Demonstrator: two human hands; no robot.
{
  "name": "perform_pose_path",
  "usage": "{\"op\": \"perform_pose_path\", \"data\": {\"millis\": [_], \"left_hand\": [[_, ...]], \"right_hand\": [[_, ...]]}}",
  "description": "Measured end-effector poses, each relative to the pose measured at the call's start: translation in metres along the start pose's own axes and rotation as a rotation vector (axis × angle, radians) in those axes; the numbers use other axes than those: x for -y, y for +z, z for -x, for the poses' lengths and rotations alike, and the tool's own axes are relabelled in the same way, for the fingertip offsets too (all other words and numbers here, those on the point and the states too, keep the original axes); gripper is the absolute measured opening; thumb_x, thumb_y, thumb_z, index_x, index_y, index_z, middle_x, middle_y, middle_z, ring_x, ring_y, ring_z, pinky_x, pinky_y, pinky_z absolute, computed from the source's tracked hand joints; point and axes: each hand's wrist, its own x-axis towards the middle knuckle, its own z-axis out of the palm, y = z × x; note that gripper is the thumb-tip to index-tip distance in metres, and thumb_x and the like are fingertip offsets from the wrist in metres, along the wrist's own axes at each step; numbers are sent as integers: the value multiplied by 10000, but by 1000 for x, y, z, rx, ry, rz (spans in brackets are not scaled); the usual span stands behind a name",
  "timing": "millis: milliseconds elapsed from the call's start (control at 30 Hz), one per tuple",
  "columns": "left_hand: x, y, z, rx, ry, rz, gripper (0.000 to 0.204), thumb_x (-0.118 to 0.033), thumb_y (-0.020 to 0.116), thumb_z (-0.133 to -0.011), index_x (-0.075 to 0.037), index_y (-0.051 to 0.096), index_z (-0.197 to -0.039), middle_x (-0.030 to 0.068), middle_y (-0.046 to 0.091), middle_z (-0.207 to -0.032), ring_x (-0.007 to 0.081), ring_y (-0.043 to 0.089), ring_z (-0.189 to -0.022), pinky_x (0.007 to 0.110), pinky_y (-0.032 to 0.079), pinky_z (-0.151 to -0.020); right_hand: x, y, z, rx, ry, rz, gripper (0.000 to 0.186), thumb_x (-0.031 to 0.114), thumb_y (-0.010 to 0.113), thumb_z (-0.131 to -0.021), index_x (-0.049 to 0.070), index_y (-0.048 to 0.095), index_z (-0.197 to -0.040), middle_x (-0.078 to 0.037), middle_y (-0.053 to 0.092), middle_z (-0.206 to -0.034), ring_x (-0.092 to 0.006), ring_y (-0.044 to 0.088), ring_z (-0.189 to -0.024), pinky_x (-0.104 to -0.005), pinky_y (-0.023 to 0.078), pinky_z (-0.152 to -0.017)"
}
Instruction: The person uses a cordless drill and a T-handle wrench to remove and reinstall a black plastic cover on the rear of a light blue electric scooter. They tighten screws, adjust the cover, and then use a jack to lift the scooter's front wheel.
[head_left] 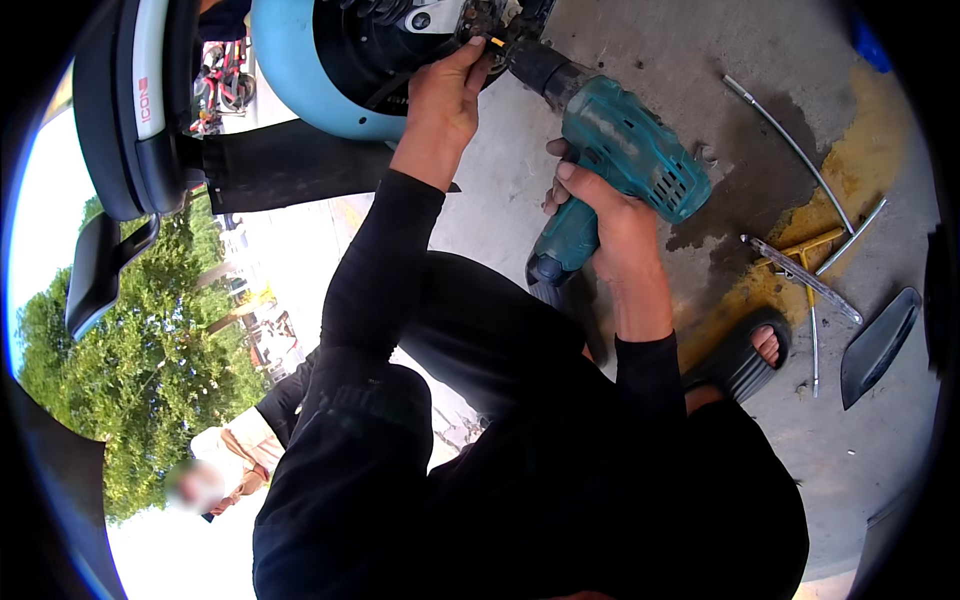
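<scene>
My right hand point(610, 215) grips the handle of a teal cordless drill point(640, 150), its black chuck point(540, 70) aimed at the upper left. The chuck end reaches dirty metal parts point(490, 15) on the underside of a scooter with a light blue body panel point(285, 70). Beside the drill's tip, my left hand point(445, 95) has thumb and fingers pinched at those parts. What they pinch is too small to make out. A short yellowish piece point(497, 42) shows between my fingertips and the chuck; whether the bit touches the metal is unclear.
A black flap point(290, 165) and the scooter's seat point(120, 110) are at the left. On the stained concrete at right lie a bent metal rod point(790, 140), a yellow T-shaped tool point(805, 245), a flat metal bar point(800, 278) and a black panel point(880, 345). Another person point(245, 440) is lower left.
</scene>
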Motion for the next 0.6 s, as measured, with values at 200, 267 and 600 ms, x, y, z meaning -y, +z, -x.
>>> {"op": "perform_pose_path", "data": {"millis": [200, 267, 600], "left_hand": [[-1, 2, 2, -21, 5, 31, 175, 36, 675, -860, 47, 614, -1023, 148, 671, -1039, 233, 670, -981, 324, 561, -915], [1, 0, 0, -3, -13, 39, 168, 36, 676, -859, 62, 610, -1011, 159, 669, -1027, 235, 676, -961, 330, 569, -902], [-2, 4, 0, -40, -19, 39, 174, 31, 690, -847, 103, 605, -980, 175, 669, -1004, 240, 688, -889, 298, 592, -824]], "right_hand": [[-10, 32, 7, -102, 11, -112, 264, 62, 685, -811, -19, 611, -1051, -87, 612, -846, -172, 591, -672, -348, 531, -630], [-20, 34, 5, -102, 18, -160, 240, 75, 681, -817, -7, 618, -1033, -73, 593, -770, -182, 595, -655, -342, 525, -619], [-2, 72, 4, -151, 103, -106, 165, 118, 650, -832, 29, 606, -963, -59, 554, -703, -210, 589, -618, -346, 509, -623]]}}
